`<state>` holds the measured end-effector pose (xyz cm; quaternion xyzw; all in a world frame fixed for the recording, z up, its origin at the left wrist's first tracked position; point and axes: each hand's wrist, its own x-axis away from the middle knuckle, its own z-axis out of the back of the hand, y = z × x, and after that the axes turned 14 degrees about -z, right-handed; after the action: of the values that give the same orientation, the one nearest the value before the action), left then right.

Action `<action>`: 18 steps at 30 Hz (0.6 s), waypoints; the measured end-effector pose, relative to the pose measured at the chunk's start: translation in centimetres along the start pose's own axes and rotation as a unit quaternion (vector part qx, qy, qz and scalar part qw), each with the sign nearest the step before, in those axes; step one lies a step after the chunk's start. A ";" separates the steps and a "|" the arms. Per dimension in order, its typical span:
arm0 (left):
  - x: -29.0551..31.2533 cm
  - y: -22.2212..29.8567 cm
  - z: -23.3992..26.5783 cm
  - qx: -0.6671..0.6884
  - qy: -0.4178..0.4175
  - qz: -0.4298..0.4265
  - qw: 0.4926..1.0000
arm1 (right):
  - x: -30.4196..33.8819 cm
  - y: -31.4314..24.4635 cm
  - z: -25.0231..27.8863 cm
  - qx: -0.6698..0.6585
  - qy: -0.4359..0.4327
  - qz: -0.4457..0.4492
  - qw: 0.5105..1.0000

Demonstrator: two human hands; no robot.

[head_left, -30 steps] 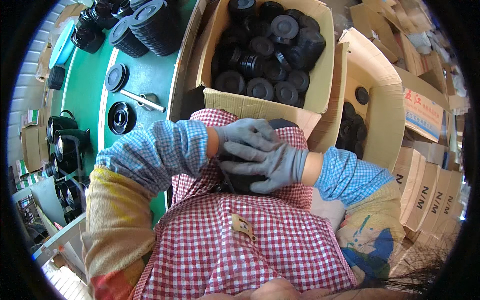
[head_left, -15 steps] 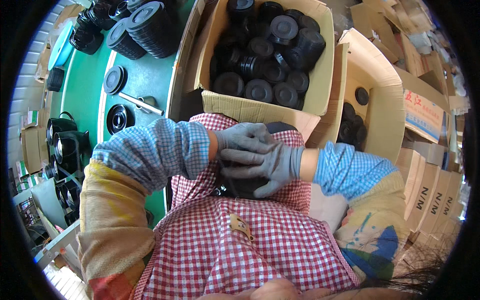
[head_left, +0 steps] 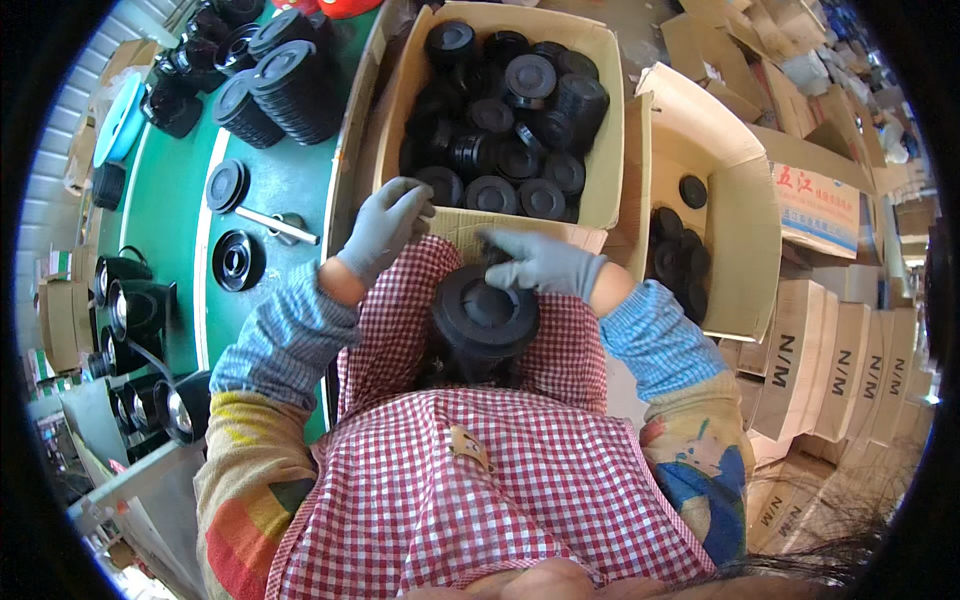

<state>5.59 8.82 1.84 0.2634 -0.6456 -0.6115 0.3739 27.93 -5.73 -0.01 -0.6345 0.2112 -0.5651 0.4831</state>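
A black round part (head_left: 485, 312) with a raised centre rests in my lap between my knees, on top of a dark body that is mostly hidden. My left hand (head_left: 388, 228), in a grey glove, is raised over my left knee at the near left corner of a cardboard box, its fingers loosely bent and holding nothing visible. Just above the far right edge of the round part is my right hand (head_left: 545, 264), also gloved, its index finger stretched leftward and thumb apart. A dark patch at its fingertips is too blurred to make out.
The cardboard box (head_left: 612, 150) ahead is full of black round lids. Another open carton (head_left: 755, 240) to the right holds several more. On the green table (head_left: 170, 240) at left stand stacked black discs (head_left: 297, 95), a metal rod (head_left: 277, 225) and a black ring (head_left: 238, 261). Closed cartons (head_left: 800, 345) stand right.
My hands, which lay overlapped over my lap, have come apart and lifted. The left moved up and left, the right forward, uncovering the black round part. The view has shifted slightly.
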 end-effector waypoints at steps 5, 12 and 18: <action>8.2 -0.6 3.9 -0.003 -0.021 0.037 0.999 | 1.4 -1.4 -2.1 -0.029 -0.036 -0.085 0.995; 14.4 -2.6 6.4 -0.045 -0.215 0.210 0.953 | 9.1 -8.8 -3.6 0.061 0.149 0.062 0.985; 18.2 -2.4 6.5 0.594 -0.171 0.099 0.779 | 8.9 -16.9 -4.4 0.247 0.160 0.331 0.897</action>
<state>-10.51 -2.06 2.61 0.2585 -0.9570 -0.1010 0.0850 21.62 -7.12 18.51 -0.2896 0.3371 -0.5008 0.7428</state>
